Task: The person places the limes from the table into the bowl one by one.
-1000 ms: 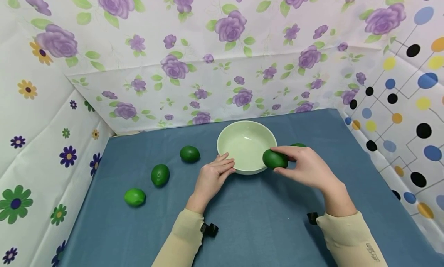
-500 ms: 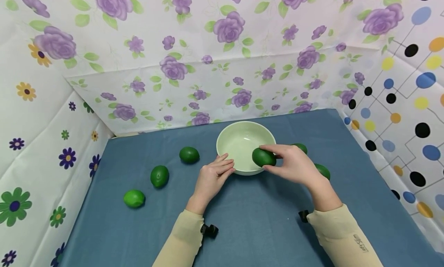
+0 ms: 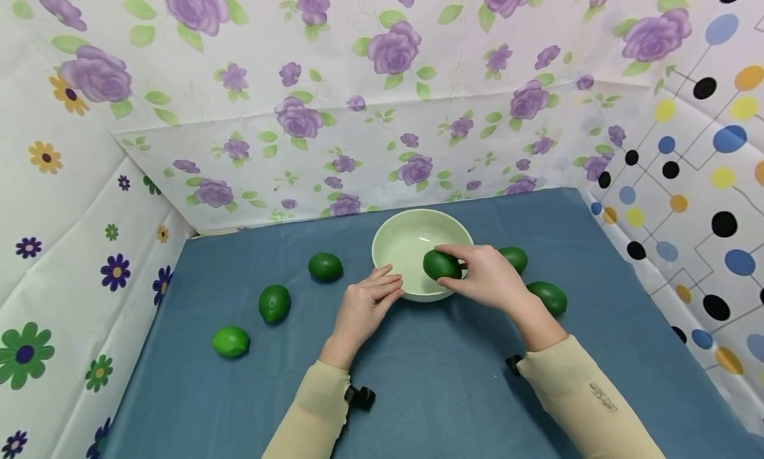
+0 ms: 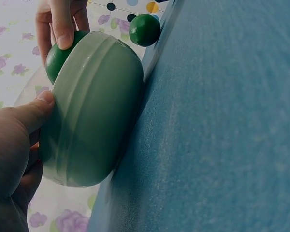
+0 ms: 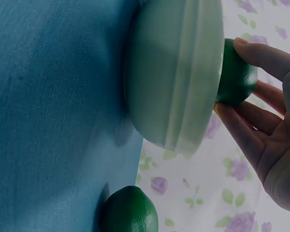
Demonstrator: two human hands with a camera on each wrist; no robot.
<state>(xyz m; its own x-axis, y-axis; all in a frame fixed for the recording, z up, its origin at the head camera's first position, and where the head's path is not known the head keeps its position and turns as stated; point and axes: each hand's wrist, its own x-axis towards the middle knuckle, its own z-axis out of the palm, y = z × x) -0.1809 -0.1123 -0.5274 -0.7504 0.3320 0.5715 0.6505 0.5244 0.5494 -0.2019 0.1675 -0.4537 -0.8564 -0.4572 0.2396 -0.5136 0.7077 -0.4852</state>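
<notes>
My right hand (image 3: 486, 276) pinches a dark green lime (image 3: 442, 265) between thumb and fingers, over the right part of a pale green bowl (image 3: 412, 247). In the right wrist view, this lime (image 5: 237, 77) is partly hidden behind the bowl's rim. At the bowl's front left, my left hand (image 3: 370, 300) holds the rim, its fingers reaching over the edge. The left wrist view has the thumb of the left hand (image 4: 14, 140) against the rim of the upright bowl (image 4: 94, 111).
Left of the bowl lie three limes: one near it (image 3: 325, 266), a middle lime (image 3: 274, 304) and a lighter lime (image 3: 231, 341). Two more, a back lime (image 3: 514, 259) and a front lime (image 3: 548, 298), lie right of it. Patterned sheets (image 3: 382, 114) enclose the blue cloth (image 3: 442, 393).
My right hand has moved left with the lime, from the bowl's right rim to over its opening. The two limes at right have come into fuller view. My left hand stays at the rim.
</notes>
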